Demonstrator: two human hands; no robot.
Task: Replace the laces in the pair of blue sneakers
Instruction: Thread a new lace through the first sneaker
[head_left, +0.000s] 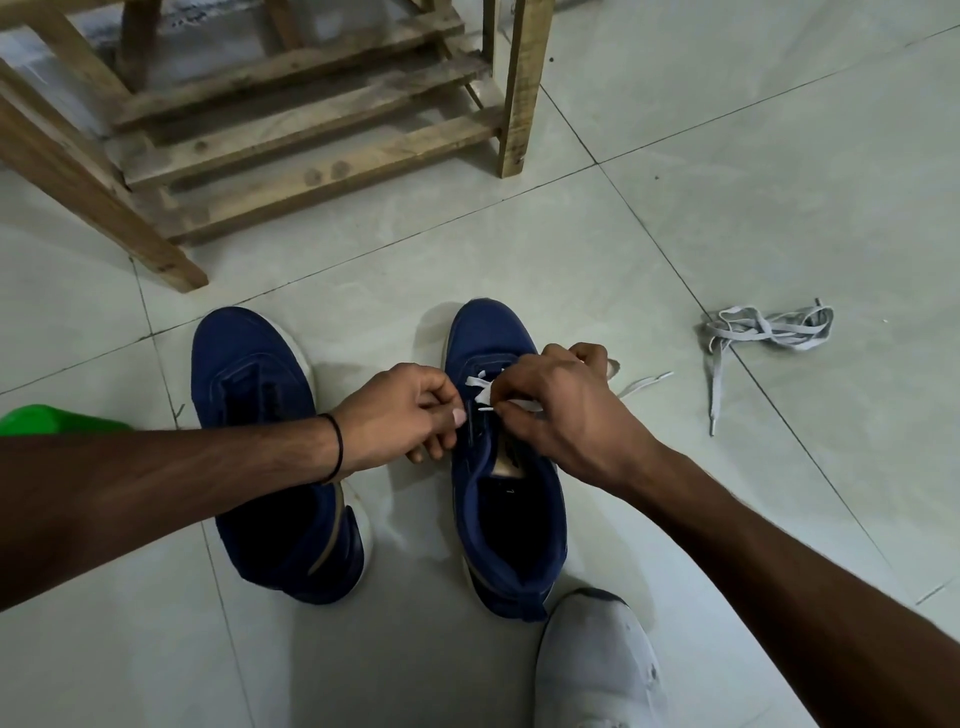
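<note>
Middle of left sneaker (249, 364) behind left forearm (156, 493)

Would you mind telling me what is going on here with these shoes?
A person is threading a white lace into one blue sneaker on the tiled floor. The right hand pinches the lace over the eyelets, and the left hand holds that sneaker's edge. The other sneaker stands alongside with no lace showing. A bundle of grey laces lies on the floor to the right.
</note>
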